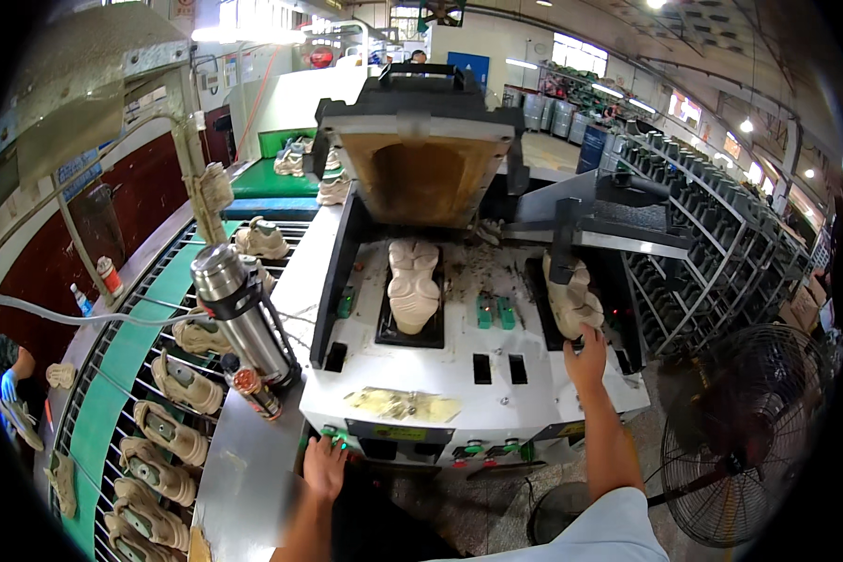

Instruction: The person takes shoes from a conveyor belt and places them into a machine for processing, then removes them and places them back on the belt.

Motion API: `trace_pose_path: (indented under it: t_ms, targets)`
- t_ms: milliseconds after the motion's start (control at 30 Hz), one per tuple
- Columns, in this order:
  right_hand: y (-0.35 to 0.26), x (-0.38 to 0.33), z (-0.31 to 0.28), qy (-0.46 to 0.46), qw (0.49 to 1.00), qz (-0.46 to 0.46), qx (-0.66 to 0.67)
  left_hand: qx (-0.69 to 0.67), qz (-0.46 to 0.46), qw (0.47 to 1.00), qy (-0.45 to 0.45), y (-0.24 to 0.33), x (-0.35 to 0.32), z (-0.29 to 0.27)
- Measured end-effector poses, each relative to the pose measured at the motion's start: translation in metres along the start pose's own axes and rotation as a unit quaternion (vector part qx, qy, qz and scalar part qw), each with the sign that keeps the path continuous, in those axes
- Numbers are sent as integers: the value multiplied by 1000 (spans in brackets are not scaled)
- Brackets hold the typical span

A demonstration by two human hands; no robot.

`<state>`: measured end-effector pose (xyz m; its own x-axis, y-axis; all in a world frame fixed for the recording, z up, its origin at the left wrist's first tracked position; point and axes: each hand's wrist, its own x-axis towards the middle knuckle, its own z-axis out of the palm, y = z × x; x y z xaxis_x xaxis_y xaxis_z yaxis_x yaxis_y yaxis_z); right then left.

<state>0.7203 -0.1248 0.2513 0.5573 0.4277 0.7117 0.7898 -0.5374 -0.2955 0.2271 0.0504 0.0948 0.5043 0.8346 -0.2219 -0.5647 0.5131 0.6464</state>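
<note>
A two-station press machine (459,379) with a white top stands in front of me. At its left station a beige shoe (413,286) lies sole up on a black pad, beneath a raised black lid (421,122) with a brown lining. My right hand (585,356) is closed on the near end of a second beige shoe (571,295), sole up at the right station. A black arm of the right lid (609,217) partly hides that shoe. My left hand (325,466) holds nothing; its fingers reach to a lit green button (333,436) on the machine's front.
Left of the machine, a steel thermos (244,309) and a small bottle (253,389) stand on a metal ledge. Several beige shoes (164,431) sit on a roller conveyor (112,412). A gloved person (9,379) is beyond it. A large fan (735,440) and a rack (712,215) stand right.
</note>
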Motion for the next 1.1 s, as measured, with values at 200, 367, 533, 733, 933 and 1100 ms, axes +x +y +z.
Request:
trace_pose_path:
  t_ms: [200,367,533,733,933,1100]
  targets:
    - [20,113,32,-189,957,205,-77,156,43,975,150,4,-77,-76]
    - [11,143,47,-295,886,329,-140,851,137,458,216,46,-158,-141]
    - [5,118,41,-179,925,296,-160,524,99,754,384,42,-230,-214]
    - [-10,42,23,87,965,236,-71,847,129,410,312,35,-237,-197]
    - [43,-47,42,232,953,151,127,297,159,853,399,17,-230,-181]
    - [-23,-120,28,27,887,227,402,400,102,865,285,30,-254,-122]
